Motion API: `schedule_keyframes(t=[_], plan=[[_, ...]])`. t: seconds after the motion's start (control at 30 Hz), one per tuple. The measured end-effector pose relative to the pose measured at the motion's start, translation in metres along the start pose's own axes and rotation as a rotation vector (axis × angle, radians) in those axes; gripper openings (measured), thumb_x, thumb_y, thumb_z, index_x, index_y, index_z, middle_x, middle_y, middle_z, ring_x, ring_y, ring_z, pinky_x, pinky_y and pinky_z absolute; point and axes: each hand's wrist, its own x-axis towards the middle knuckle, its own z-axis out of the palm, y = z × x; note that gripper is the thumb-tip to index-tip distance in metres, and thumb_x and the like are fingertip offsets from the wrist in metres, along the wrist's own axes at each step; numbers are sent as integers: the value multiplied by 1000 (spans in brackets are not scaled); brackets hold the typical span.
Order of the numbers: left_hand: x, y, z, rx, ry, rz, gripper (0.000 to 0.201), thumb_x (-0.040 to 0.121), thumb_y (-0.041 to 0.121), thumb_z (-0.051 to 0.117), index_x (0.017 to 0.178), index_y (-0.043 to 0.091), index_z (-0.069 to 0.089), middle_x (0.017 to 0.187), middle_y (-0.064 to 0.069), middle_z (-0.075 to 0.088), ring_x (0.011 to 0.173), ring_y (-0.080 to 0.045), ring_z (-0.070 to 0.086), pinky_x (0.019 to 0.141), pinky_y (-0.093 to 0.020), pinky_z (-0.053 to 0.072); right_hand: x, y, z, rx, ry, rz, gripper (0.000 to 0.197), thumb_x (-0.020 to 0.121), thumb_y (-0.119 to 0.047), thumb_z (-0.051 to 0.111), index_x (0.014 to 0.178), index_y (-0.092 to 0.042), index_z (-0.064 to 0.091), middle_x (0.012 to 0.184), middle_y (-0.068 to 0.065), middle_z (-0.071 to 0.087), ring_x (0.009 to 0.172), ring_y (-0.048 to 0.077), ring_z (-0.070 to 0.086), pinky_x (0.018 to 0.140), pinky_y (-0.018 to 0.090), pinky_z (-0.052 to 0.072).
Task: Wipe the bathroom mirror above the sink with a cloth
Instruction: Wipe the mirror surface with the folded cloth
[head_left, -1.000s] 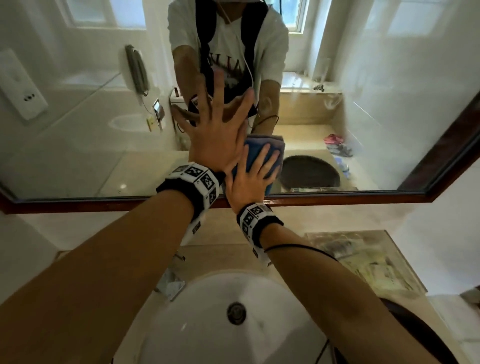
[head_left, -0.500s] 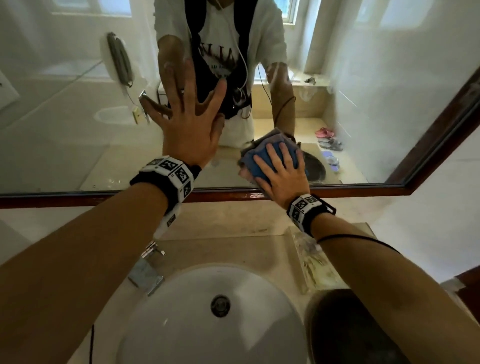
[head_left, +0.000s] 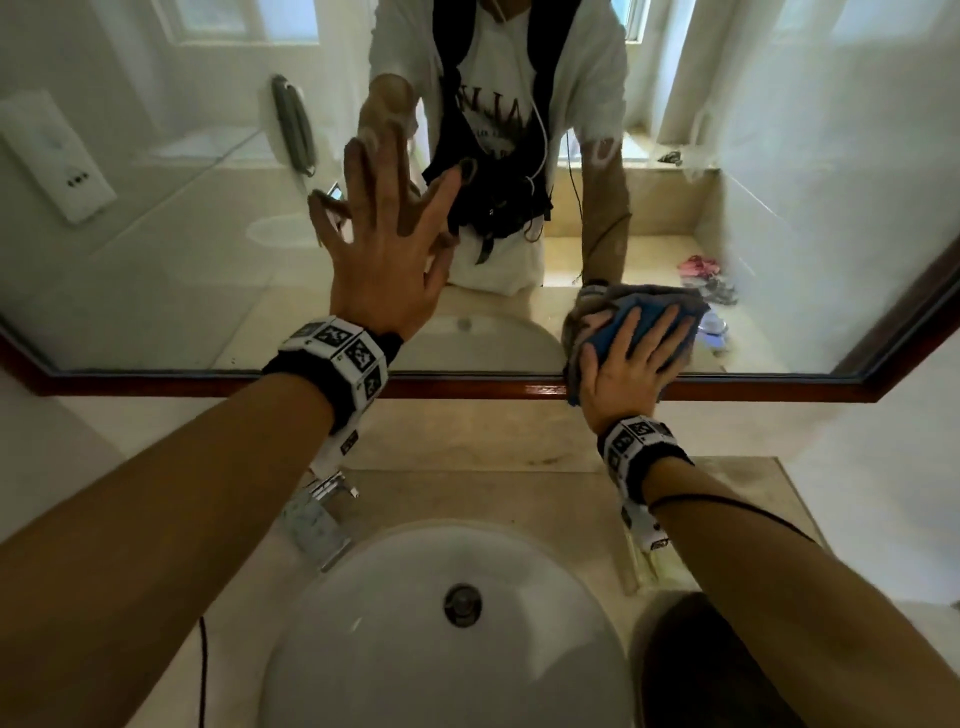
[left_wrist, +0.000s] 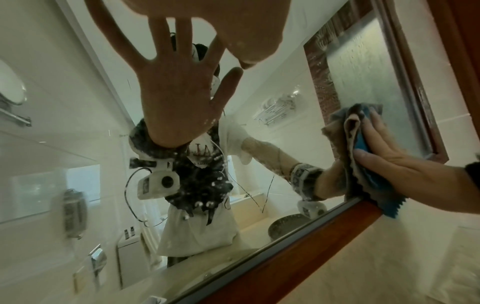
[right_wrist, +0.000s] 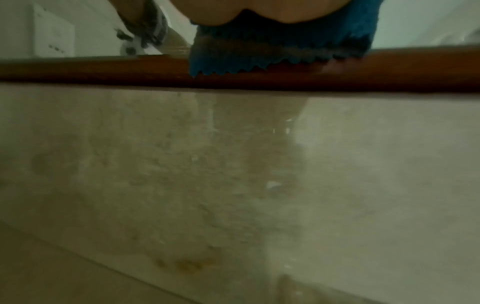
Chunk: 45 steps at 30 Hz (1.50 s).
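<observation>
The mirror (head_left: 156, 234) in its brown wooden frame (head_left: 467, 387) fills the wall above the white sink (head_left: 405, 639). My left hand (head_left: 387, 244) lies flat on the glass with fingers spread, holding nothing. My right hand (head_left: 631, 358) presses a blue and grey cloth (head_left: 621, 317) against the glass at the lower edge, fingers straight. The cloth (left_wrist: 363, 156) hangs over the frame (left_wrist: 298, 242) in the left wrist view, under the right hand (left_wrist: 394, 162). The right wrist view shows the cloth's scalloped blue edge (right_wrist: 272, 59) on the frame (right_wrist: 103, 67).
A chrome tap (head_left: 322, 514) stands left of the sink on the beige counter (head_left: 493, 493). A clear tray (head_left: 641, 561) lies under my right forearm, and a dark round bin (head_left: 675, 665) sits at the lower right. The mirror frame's right corner (head_left: 883, 374) is close by.
My right hand has slid the cloth to the right along the mirror's lower edge and down onto the frame. The left hand stays flat on the glass.
</observation>
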Motion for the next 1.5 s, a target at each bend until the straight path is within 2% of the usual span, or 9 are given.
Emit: schedule_keyframes(t=[0.2, 0.43, 0.57, 0.73, 0.87, 1.03, 1.2, 1.4, 1.5], plan=[[-13, -48, -1, 7, -34, -46, 64, 98, 54, 37, 154, 41, 9, 161, -24, 7, 145, -52, 6, 105, -78, 15, -14, -85, 15, 127, 53, 375, 72, 101, -54, 14, 147, 1, 21, 147, 39, 27, 136, 57, 26, 110, 63, 25], [-21, -111, 3, 56, 13, 106, 58, 102, 46, 33, 156, 35, 13, 163, -16, 12, 150, -36, 11, 109, -71, 17, -31, -164, 31, 217, 107, 475, 72, 100, -51, 13, 147, 2, 19, 150, 38, 23, 139, 55, 20, 112, 62, 21], [-29, -148, 4, 66, 14, 101, 58, 102, 46, 35, 155, 38, 13, 163, -15, 13, 148, -41, 12, 108, -74, 14, -43, -220, 40, 247, 117, 479, 70, 100, -52, 13, 147, 0, 19, 149, 38, 26, 139, 54, 21, 113, 62, 20], [-40, -191, 2, 70, -59, 73, 58, 102, 45, 35, 154, 43, 9, 164, -11, 7, 146, -49, 6, 100, -81, 18, -69, -289, 48, 310, 66, 324, 70, 98, -53, 22, 146, -2, 19, 147, 41, 24, 139, 55, 15, 115, 61, 7], [-40, -200, 0, -12, -67, 110, 54, 102, 36, 37, 153, 42, 19, 164, -8, 10, 148, -45, 6, 97, -83, 19, -97, -333, 52, 233, -68, -105, 72, 94, -55, 32, 150, -13, 16, 150, 31, 19, 136, 51, 16, 107, 69, 13], [-40, -205, 3, -12, -57, 131, 55, 102, 34, 36, 153, 43, 17, 164, -5, 11, 148, -42, 8, 96, -83, 20, -91, -319, 53, 147, -103, -325, 66, 93, -56, 42, 149, -26, 23, 152, 18, 19, 137, 45, 20, 107, 66, 24], [-43, -200, 10, -36, -29, 113, 56, 102, 34, 38, 153, 43, 16, 165, -3, 6, 149, -43, 5, 97, -84, 15, -57, -258, 34, 23, -51, -653, 70, 89, -53, 59, 147, -34, 25, 155, 1, 26, 141, 29, 22, 110, 56, 14], [-46, -196, 16, -67, -10, 65, 64, 99, 33, 45, 153, 45, 13, 165, -4, 3, 148, -44, 2, 98, -85, 8, -13, -205, 10, -20, 39, -595, 66, 91, -60, 49, 147, -35, 28, 155, 1, 22, 143, 29, 21, 116, 52, 0], [-47, -195, 18, -71, -12, 51, 66, 98, 33, 47, 153, 45, 11, 165, -3, 0, 148, -43, -1, 99, -84, 6, 3, -181, 1, -23, 68, -512, 65, 91, -62, 46, 147, -32, 31, 155, 5, 22, 142, 32, 19, 117, 53, 1]])
